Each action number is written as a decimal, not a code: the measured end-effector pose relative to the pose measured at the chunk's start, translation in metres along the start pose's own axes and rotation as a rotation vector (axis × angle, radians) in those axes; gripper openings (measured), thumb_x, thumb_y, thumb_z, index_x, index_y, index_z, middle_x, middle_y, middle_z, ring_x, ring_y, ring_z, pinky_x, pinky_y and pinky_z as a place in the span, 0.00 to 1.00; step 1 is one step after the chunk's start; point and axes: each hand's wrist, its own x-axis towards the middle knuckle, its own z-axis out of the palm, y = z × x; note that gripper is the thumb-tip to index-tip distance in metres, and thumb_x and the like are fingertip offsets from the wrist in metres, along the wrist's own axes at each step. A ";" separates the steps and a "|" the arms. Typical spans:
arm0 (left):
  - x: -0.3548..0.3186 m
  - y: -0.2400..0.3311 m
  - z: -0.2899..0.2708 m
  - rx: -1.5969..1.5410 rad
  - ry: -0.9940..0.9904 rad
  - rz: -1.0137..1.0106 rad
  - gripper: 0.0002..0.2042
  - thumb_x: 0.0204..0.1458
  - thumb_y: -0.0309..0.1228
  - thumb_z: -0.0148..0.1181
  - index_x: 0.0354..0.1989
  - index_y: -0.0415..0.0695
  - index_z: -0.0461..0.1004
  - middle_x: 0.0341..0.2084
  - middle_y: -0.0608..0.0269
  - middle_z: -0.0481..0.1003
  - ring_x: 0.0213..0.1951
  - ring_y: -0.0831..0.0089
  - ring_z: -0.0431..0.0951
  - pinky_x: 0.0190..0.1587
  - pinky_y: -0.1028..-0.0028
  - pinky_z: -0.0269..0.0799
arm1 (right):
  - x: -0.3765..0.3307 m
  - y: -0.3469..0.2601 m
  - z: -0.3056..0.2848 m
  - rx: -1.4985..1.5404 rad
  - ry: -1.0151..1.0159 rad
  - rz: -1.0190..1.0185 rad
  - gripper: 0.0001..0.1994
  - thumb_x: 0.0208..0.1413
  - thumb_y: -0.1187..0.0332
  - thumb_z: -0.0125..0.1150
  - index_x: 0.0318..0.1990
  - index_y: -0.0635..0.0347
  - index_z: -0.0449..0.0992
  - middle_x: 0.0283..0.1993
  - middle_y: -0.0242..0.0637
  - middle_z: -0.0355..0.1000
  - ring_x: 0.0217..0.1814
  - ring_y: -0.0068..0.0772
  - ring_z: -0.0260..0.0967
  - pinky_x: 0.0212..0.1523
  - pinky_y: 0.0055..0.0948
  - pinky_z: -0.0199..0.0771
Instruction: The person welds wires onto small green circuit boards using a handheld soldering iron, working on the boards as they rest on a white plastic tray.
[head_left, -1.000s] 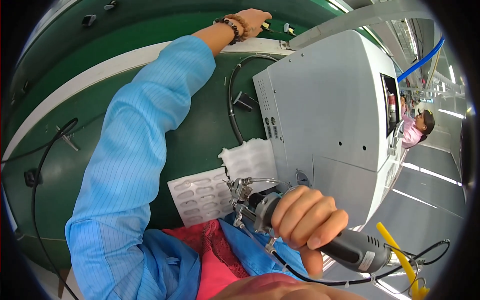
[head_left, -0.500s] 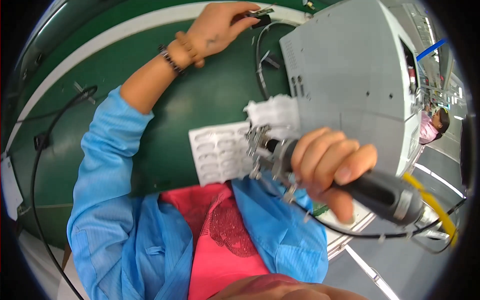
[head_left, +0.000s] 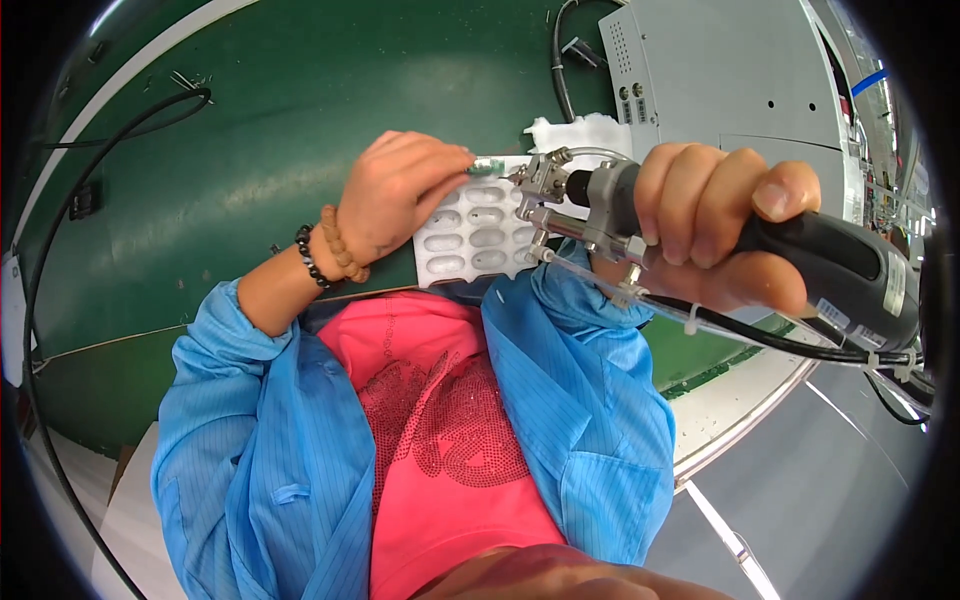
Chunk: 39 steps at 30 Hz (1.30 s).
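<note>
My left hand (head_left: 405, 190) pinches a small green circuit board (head_left: 487, 167) between thumb and fingers, over the far edge of a white moulded tray (head_left: 465, 251). Oval hollows in rows cover the tray. In my right hand (head_left: 725, 220) is a black handheld electric screwdriver (head_left: 835, 262), my fingers wrapped round its body. The metal head (head_left: 545, 185) of the screwdriver points left, close to the board; whether it touches cannot be made out. A clear tube and metal fittings run along the tool, hiding the tray's right side.
A large grey machine housing (head_left: 730, 80) stands at the right of the green table (head_left: 300, 90). Beside it lie a second white moulded piece (head_left: 580, 131) and a black cable (head_left: 558, 70). Another black cable (head_left: 50, 250) curves along the left. Several small metal pins (head_left: 190, 85) lie far left.
My left hand has come from the far side of the table back to the tray, bringing the circuit board close to the screwdriver head. My right hand and the screwdriver have shifted up and right in view.
</note>
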 end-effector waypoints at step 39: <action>-0.012 -0.015 0.011 -0.205 0.010 -0.136 0.15 0.37 0.22 0.69 0.37 0.38 0.77 0.34 0.56 0.78 0.40 0.58 0.77 0.43 0.67 0.75 | 0.011 0.047 0.033 -0.251 -0.015 0.211 0.17 0.58 0.56 0.60 0.42 0.57 0.61 0.21 0.27 0.61 0.17 0.21 0.57 0.20 0.24 0.59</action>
